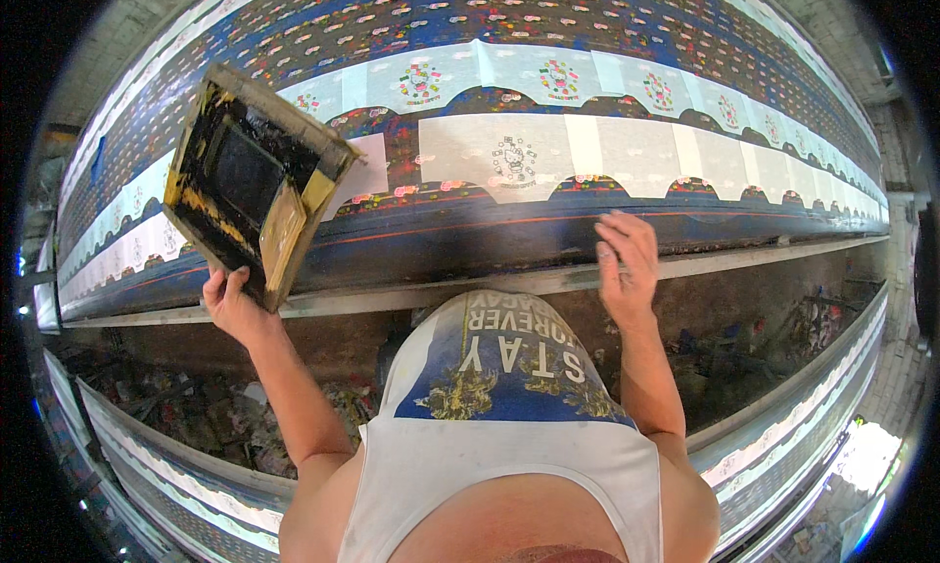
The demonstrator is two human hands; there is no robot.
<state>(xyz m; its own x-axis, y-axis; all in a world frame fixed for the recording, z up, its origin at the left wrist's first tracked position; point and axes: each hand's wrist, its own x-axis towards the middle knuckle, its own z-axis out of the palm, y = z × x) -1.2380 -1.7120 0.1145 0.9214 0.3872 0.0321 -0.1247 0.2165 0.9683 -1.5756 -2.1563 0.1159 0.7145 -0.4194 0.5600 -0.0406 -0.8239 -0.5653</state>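
Above the near left part of the counter (470,248), a dark, paint-smeared frame (250,176) hangs tilted from the left hand (240,304), whose fingers grip its lower corner. A tan block (282,228), perhaps a squeegee, rests inside it along one wall. Over the counter's near edge, the right hand (629,259) is bare, its fingers loosely bent around nothing that I can see. Beyond and between the two hands, a pale sheet (514,162) bears a dark outline print; a farther row (558,78) shows coloured ones. I'd judge the step in hand to be carrying the frame, held up off the sheets. Laying it on one would call for levelling it, squaring it to that sheet and keeping the block from sliding.
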